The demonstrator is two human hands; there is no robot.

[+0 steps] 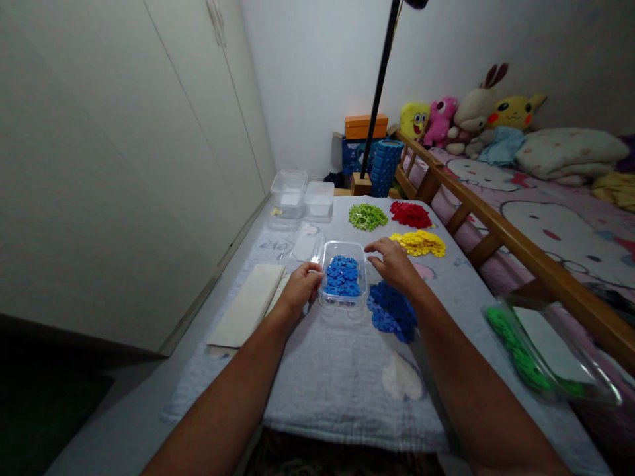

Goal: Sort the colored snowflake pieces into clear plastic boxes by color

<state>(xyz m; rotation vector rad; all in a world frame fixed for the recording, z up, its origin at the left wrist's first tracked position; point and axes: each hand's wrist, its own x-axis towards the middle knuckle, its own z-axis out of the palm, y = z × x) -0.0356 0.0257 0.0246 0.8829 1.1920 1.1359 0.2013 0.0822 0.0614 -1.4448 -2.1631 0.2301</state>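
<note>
A clear plastic container [368,291] stands in the middle of the cloth-covered table with blue snowflake-shaped plastic pieces [342,276] in it. At its left rim, the fingers of my left hand [301,285] are closed on the edge. My right hand [393,264] hovers by the right rim, thumb and fingers apart and nothing visible between them. Just below that hand lies a pile of blue pieces [389,312], partly covered by my forearm. A heap of yellow pieces [421,243] sits beyond my right hand.
Green pieces [367,216] and red pieces [411,214] lie farther back. Clear containers [319,198] stand at the back left. A clear lid [303,246] and folded beige sheet [247,304] lie left. A lidded box of green pieces [546,350] is right, beside the bed rail [476,228].
</note>
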